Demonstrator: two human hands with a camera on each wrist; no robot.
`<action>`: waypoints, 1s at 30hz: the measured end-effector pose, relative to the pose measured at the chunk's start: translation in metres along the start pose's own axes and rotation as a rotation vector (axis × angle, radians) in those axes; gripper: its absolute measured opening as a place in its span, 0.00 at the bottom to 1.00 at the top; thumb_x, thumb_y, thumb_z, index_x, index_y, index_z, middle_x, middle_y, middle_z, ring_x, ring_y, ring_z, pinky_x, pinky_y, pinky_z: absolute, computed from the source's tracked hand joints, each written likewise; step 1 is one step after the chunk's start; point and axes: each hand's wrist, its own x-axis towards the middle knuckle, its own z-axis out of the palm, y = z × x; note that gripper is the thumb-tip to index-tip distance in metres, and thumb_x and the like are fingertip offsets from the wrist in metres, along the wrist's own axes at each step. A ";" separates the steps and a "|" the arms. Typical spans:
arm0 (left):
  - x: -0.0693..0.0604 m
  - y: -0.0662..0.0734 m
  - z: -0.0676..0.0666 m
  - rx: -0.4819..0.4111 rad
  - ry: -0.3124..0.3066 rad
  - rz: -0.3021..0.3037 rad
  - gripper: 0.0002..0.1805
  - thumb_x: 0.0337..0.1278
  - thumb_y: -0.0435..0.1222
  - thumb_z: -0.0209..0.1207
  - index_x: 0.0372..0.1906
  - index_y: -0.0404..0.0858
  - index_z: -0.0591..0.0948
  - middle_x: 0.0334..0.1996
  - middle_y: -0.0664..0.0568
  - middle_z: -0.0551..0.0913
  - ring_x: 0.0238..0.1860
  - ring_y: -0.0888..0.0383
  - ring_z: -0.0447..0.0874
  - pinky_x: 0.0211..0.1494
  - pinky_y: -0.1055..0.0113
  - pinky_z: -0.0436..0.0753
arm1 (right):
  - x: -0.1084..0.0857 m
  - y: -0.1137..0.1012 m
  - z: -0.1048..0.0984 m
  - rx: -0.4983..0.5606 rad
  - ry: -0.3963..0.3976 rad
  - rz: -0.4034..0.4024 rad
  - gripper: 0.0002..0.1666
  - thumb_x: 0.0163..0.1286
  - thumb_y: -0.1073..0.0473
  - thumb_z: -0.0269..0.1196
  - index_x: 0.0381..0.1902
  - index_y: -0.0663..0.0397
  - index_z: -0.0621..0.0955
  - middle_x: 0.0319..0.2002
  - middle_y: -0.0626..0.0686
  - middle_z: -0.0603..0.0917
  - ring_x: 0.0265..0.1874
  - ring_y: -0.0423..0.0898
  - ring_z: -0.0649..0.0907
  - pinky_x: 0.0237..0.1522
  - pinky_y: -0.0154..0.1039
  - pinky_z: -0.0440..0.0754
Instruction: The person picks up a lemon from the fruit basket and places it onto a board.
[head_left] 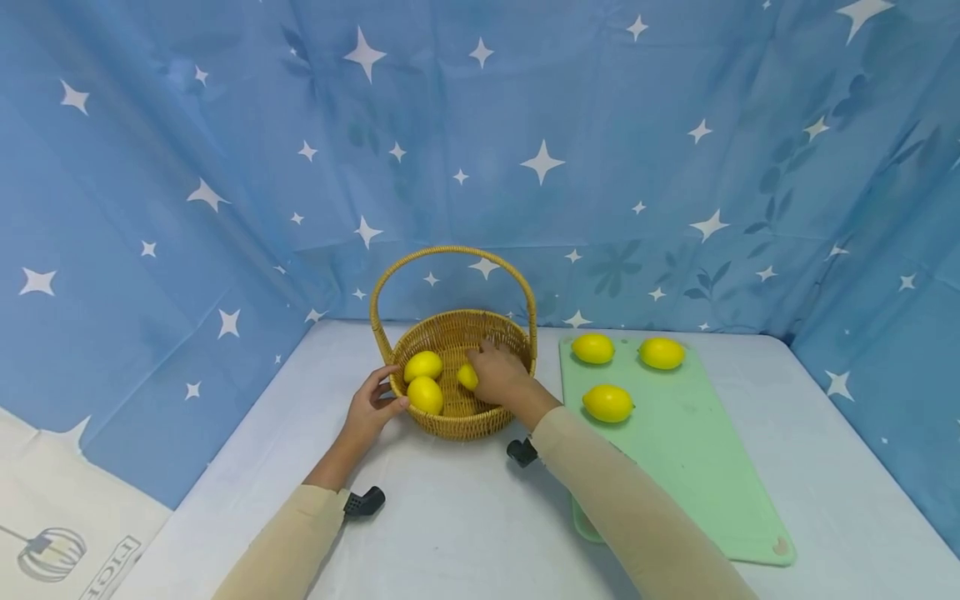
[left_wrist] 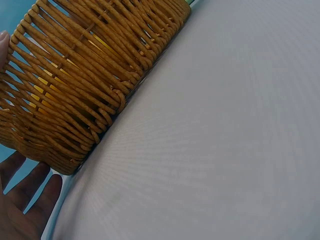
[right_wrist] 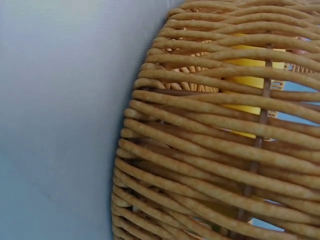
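Note:
A woven wicker basket (head_left: 465,427) with a tall arched handle stands on the white table. Two yellow lemons (head_left: 425,395) lie in its left part. At the basket's left rim my left hand (head_left: 369,414) holds the side, thumb and fingers spread apart; the left wrist view shows these fingers (left_wrist: 36,192) against the wicker wall (left_wrist: 95,70). My right hand (head_left: 501,375) reaches inside the basket and grips another lemon (head_left: 467,377), partly covered by the hand. In the right wrist view the basket wall (right_wrist: 210,115) hides this hand, with yellow showing through gaps.
To the right lies a light green cutting board (head_left: 675,450) bearing three lemons (head_left: 608,403) near its far end. My right forearm crosses above the board's left edge. A blue curtain (head_left: 480,167) with white stars hangs behind the table (head_left: 442,517) and at its sides.

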 end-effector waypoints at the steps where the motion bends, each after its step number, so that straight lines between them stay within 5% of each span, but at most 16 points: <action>1: 0.000 0.000 0.000 -0.001 0.001 -0.001 0.34 0.61 0.30 0.63 0.70 0.28 0.63 0.68 0.34 0.62 0.63 0.36 0.67 0.57 0.59 0.77 | 0.000 0.000 -0.001 0.005 0.006 -0.002 0.38 0.66 0.51 0.65 0.72 0.46 0.67 0.67 0.58 0.66 0.60 0.62 0.71 0.56 0.54 0.75; 11: 0.000 0.003 0.002 -0.005 -0.004 0.003 0.34 0.60 0.29 0.62 0.69 0.26 0.63 0.68 0.31 0.61 0.63 0.34 0.67 0.58 0.45 0.74 | -0.007 0.002 -0.010 0.086 0.100 -0.077 0.41 0.64 0.59 0.66 0.73 0.49 0.65 0.60 0.57 0.69 0.49 0.53 0.76 0.47 0.43 0.78; 20: 0.002 -0.011 -0.003 0.004 0.001 0.028 0.34 0.61 0.30 0.62 0.70 0.28 0.63 0.69 0.32 0.61 0.63 0.35 0.68 0.56 0.60 0.79 | -0.015 0.004 -0.022 0.153 0.133 -0.077 0.44 0.60 0.63 0.68 0.73 0.47 0.64 0.63 0.59 0.67 0.58 0.55 0.73 0.55 0.47 0.77; 25: 0.006 -0.033 -0.003 0.008 0.023 0.016 0.34 0.61 0.32 0.63 0.71 0.36 0.65 0.70 0.41 0.63 0.64 0.41 0.69 0.55 0.66 0.78 | -0.021 0.004 -0.025 0.167 0.144 -0.076 0.44 0.59 0.63 0.68 0.72 0.47 0.66 0.61 0.57 0.68 0.54 0.52 0.74 0.51 0.45 0.78; 30: 0.006 -0.038 -0.002 0.021 0.046 0.032 0.33 0.60 0.35 0.65 0.70 0.38 0.67 0.69 0.44 0.65 0.63 0.43 0.71 0.55 0.65 0.78 | -0.029 0.006 -0.027 0.165 0.146 -0.091 0.42 0.58 0.65 0.67 0.71 0.46 0.68 0.56 0.54 0.70 0.48 0.49 0.75 0.44 0.42 0.78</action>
